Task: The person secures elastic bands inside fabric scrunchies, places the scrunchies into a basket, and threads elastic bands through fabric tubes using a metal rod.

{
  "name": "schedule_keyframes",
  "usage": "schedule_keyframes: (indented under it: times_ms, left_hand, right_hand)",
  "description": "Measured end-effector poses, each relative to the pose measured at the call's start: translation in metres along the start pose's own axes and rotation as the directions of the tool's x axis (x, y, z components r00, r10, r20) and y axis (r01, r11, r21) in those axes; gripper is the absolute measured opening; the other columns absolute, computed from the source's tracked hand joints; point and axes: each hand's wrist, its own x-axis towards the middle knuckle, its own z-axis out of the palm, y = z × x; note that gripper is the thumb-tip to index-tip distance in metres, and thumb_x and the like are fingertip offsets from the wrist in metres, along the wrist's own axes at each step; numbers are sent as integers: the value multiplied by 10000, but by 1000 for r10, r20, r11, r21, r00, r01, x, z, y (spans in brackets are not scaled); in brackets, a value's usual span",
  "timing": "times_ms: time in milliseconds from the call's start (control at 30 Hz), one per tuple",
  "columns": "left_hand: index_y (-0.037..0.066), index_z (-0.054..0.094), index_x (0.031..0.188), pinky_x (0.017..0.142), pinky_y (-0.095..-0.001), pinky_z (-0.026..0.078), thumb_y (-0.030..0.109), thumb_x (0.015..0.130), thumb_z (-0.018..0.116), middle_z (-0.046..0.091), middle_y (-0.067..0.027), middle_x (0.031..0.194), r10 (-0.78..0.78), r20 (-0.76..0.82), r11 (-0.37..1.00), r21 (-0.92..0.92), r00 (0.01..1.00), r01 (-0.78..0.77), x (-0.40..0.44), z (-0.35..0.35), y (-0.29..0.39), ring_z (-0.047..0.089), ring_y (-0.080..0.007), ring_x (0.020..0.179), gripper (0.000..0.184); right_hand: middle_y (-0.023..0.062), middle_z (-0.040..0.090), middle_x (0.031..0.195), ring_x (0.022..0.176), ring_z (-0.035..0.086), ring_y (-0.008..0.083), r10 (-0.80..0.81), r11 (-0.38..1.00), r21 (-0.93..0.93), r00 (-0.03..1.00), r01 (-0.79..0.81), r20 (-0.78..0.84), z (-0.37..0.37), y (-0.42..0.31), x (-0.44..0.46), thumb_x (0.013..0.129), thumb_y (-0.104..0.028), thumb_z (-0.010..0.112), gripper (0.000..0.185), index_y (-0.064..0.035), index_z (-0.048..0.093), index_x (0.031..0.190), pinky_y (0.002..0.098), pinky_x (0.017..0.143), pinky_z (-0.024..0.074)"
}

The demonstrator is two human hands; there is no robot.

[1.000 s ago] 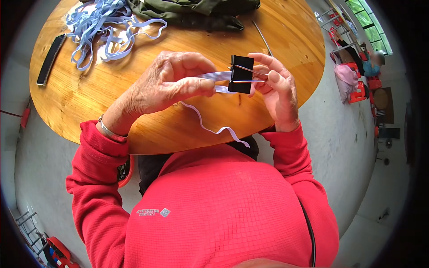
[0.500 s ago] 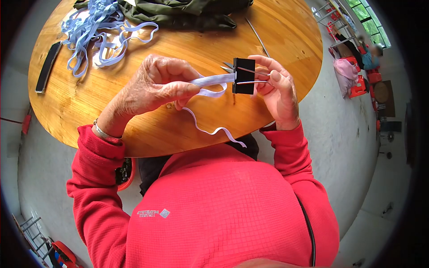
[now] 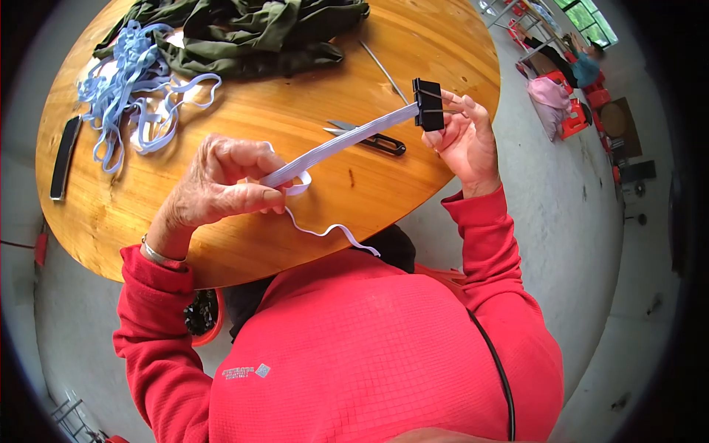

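Note:
A pale lilac elastic band (image 3: 347, 142) stretches in a straight line between my two hands. My left hand (image 3: 225, 181) pinches its near end, with a small loop and a loose tail hanging below the fingers. The far end sits in the jaws of a black binder clip (image 3: 429, 105). My right hand (image 3: 469, 136) grips that clip by its wire handles. Beneath the band, black-handled scissors (image 3: 384, 143) lie on the wooden table (image 3: 317, 221), blades partly apart.
A heap of light blue elastic (image 3: 133, 81) and dark green fabric (image 3: 244, 37) cover the table's far left. A black strip (image 3: 66, 159) lies by the left edge, a thin metal rod (image 3: 382, 70) beyond the scissors. Another person (image 3: 583, 68) sits in the right background.
My hands have moved apart, pulling the band into a longer straight span. The clip has shifted right and up in view, and the scissors now show more fully.

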Motion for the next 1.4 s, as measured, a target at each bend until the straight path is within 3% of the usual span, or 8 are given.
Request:
schedule_keyframes:
  times_ms: [200,400,567,700,800,933,1100,1400]
  left_hand:
    - [-31,652,945,642,-230,515,81,781,668,666,-77,824,-218,-57,976,-31,974,216,5,8,3,631,-113,705,199]
    - [-19,544,1150,901,-318,446,158,812,646,594,-101,1129,81,-149,997,18,986,-79,11,10,-10,555,-164,1040,394]
    - [-22,527,1160,913,-331,435,234,802,651,593,-108,1100,151,-157,988,27,976,-149,14,22,-7,548,-193,1053,458]
    - [-6,589,1050,798,-306,481,239,790,706,620,-77,940,143,-152,968,228,978,-106,14,37,-9,587,-152,918,376]
    - [-14,602,1049,698,-232,457,158,822,668,627,-35,880,-136,-84,991,-18,987,135,11,33,-9,569,-80,789,292]
    - [-15,604,945,544,-179,412,130,906,537,651,-55,802,74,-186,984,-143,980,-101,14,35,-18,584,-73,668,165]
    - [-18,564,850,393,-204,363,148,908,521,553,-53,553,-153,-220,948,-309,963,80,4,34,6,507,-103,403,181]
    - [-28,545,756,328,-188,242,108,891,516,434,-1,461,-45,-302,982,-188,952,-13,-2,26,14,336,-34,335,195]
  right_hand:
    - [157,642,921,666,563,154,60,998,-32,998,-59,27,-3,3,-2,868,-376,528,513,35,488,1173,266,575,421]
    - [80,583,780,601,519,122,69,995,-71,997,-72,-35,29,11,-7,849,-335,535,467,57,505,1102,230,561,439]
    - [95,587,787,597,524,125,103,993,-62,995,-102,0,48,19,-1,850,-335,525,464,54,503,1102,233,564,436]
    - [103,587,786,597,530,126,117,990,-85,993,-116,12,61,21,2,851,-338,519,469,55,498,1106,238,568,434]
    - [105,585,783,600,538,132,114,988,-104,993,-112,17,68,23,5,851,-341,515,473,54,496,1110,245,569,433]
    - [133,613,897,677,567,152,121,989,-94,989,-113,89,71,26,6,857,-374,512,506,39,485,1149,257,599,461]
    - [161,621,1007,853,616,227,147,989,15,984,-149,103,73,30,6,846,-432,521,580,35,493,1189,291,625,481]
    - [180,620,1001,881,624,253,137,991,-23,972,-136,189,63,30,3,827,-400,580,581,37,486,1199,340,689,536]
